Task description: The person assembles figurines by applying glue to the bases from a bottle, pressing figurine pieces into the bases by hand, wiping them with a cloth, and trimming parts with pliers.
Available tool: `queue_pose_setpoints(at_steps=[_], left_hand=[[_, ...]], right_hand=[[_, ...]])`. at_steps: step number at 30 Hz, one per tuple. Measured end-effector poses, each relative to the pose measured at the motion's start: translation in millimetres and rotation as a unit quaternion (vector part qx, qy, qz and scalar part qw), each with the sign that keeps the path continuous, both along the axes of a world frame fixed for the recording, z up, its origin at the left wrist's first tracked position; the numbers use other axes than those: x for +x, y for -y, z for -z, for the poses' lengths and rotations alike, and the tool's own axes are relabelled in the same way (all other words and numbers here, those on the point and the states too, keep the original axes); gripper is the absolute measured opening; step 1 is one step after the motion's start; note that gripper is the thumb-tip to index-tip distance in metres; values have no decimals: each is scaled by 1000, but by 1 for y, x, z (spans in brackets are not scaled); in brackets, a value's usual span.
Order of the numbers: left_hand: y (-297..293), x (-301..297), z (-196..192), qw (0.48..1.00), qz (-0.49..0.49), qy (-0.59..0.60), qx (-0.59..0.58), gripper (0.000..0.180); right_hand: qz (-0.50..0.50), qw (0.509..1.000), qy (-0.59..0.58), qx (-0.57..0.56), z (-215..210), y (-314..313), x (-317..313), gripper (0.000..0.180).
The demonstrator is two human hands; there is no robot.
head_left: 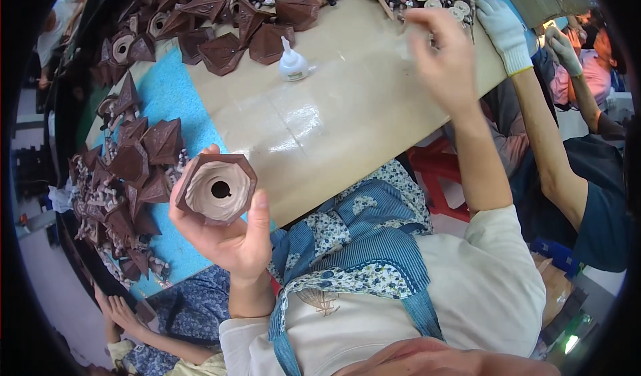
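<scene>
By the left hand [230,246] a brown faceted piece [208,204] is held up over the near left part of the worktop [314,169]. The hand is part-closed: the thumb is laid against the right side of the rim, the fingers are wrapped around the left side, and a fingertip is seen past the top edge. The open end is turned toward the camera, so a rippled cream lining and a dark round hole at its centre are shown.

The right hand [444,59] is blurred, its fingers curled over the far right of the worktop, near the cream discs [434,3]; whether anything is gripped there cannot be told.

From its look, the piece can be judged light and hollow, with a stiff, moulded shell — little give is to be expected under a squeeze. The flat facets should be gripped securely enough, though the smooth brown faces may be a little slippery. The rim and its corners are probably most easily chipped, so a hold is best taken around the outer sides, with thumb and fingers set on opposing facets and the lining left untouched. Similar brown pieces [140,159] are heaped on the blue sheet [187,105] to the left, and a white bottle [292,65] is stood farther back.
</scene>
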State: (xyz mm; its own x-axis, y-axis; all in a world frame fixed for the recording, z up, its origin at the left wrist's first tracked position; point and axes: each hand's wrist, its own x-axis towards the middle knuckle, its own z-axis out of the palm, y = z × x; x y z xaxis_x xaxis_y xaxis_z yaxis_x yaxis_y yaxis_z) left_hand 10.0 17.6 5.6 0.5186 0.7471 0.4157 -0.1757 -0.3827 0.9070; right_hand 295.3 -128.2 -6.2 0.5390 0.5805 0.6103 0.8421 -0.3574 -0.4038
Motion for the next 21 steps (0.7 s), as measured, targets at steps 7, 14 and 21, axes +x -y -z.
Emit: queue_pose_setpoints(at_steps=[7,14,21], left_hand=[[6,11,14,999,28,30,25,80],[12,20,26,994,73,76,15,83],[11,8,25,984,114,90,-101,76]], right_hand=[[178,970,-142,-87,16,49,28,35],[-36,958,-263,-105,14,64,0,39],[-125,845,-519,23,-7,26,-68,32]])
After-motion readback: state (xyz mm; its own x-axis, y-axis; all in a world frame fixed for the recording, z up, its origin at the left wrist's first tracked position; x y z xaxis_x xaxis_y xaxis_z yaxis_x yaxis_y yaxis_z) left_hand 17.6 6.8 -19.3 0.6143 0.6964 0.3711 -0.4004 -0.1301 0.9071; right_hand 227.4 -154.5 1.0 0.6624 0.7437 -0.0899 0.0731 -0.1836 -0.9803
